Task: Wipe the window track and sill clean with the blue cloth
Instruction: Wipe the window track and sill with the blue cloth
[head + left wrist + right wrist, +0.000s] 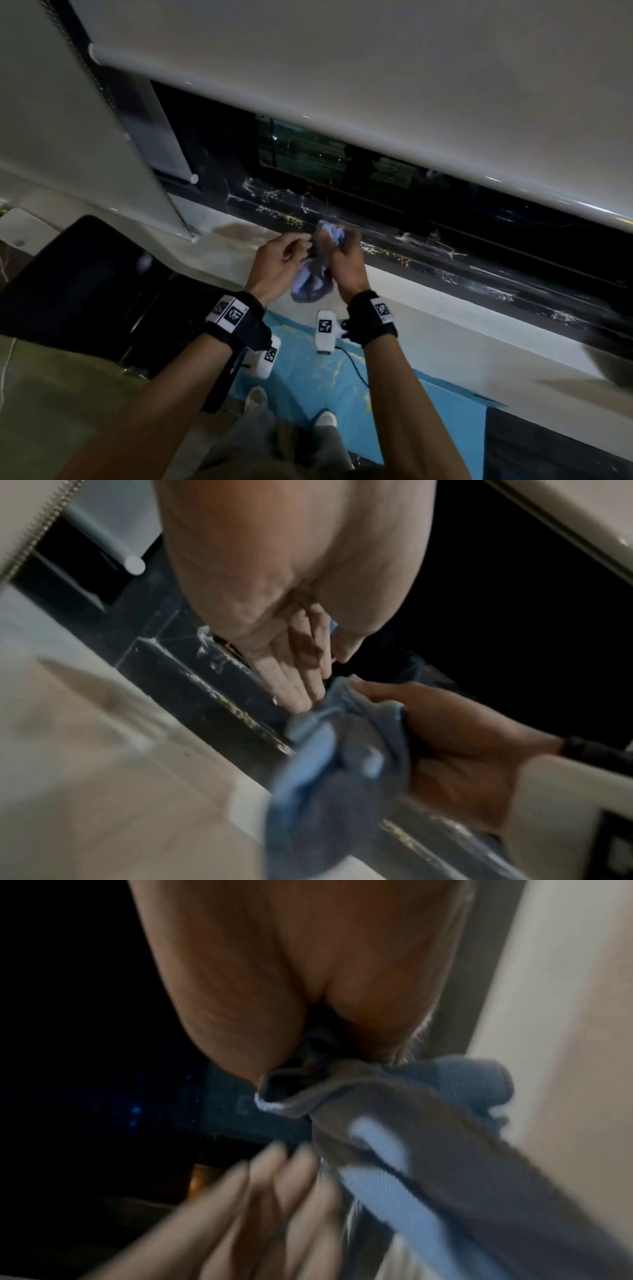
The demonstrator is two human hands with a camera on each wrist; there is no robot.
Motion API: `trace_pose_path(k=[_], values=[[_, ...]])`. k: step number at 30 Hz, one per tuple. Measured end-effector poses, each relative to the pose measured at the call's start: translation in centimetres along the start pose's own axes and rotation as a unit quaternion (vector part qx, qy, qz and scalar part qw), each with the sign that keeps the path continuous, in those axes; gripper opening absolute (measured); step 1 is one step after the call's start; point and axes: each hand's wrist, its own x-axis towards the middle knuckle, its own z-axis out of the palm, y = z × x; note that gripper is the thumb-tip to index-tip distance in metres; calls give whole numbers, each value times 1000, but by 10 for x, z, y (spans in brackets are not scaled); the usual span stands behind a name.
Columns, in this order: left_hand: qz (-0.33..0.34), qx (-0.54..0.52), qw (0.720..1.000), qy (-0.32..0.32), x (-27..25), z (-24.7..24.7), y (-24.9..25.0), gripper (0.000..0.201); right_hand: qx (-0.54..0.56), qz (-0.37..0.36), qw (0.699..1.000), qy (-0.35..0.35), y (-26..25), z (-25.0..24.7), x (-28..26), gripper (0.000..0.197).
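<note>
Cloth held above the sill's inner edge

The pale sill and dark, speckled window track lie below; the right hand grips the bunched blue cloth, while the left hand, fingers loosely extended, touches it.

This looks like a room in a home or office at night. A white roller blind hangs over a dark window across the upper frame, above a pale sill. A black chair stands at lower left, and a blue floor covering lies at the bottom centre.
</note>
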Motion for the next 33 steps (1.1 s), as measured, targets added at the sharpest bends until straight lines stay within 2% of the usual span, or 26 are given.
trace_pose_path(k=[4, 7, 9, 10, 13, 16, 20, 21, 24, 26, 28, 31, 33], values=[[32, 153, 986, -48, 43, -39, -25, 22, -186, -55, 974, 115, -21, -25, 39, 56], [44, 288, 956, -39, 76, -58, -29, 29, -322, -67, 926, 188, -36, -50, 70, 72], [88, 339, 936, -12, 99, -64, -31, 34, -370, -75, 899, 222, -31, -61, 91, 89], [115, 356, 927, 1, 110, -67, -33, 36, -393, -73, 888, 229, -26, -63, 100, 92], [128, 401, 907, -10, 133, -68, -60, 47, -473, -38, 853, 218, -2, -59, 111, 77], [111, 420, 900, -43, 138, -69, -89, 58, -494, -69, 828, 255, 16, -46, 108, 56], [129, 394, 909, -49, 135, -75, -107, 61, -466, -36, 834, 295, 16, -26, 126, 57], [131, 391, 910, -48, 135, -75, -106, 61, -459, -24, 841, 286, 14, -14, 129, 56], [133, 392, 910, -41, 136, -75, -106, 61, -472, -54, 855, 207, 9, 38, 124, 46], [130, 393, 909, -42, 134, -76, -106, 64, -490, -105, 854, 138, 16, 53, 130, 44], [130, 395, 908, -43, 133, -79, -107, 67, -518, -71, 845, 115, 24, 43, 138, 37], [136, 399, 905, -58, 134, -86, -109, 76, -525, -7, 836, 163, 30, 14, 141, 25], [132, 403, 903, -68, 133, -88, -110, 81, -544, -11, 814, 203, 23, 19, 136, 31]])
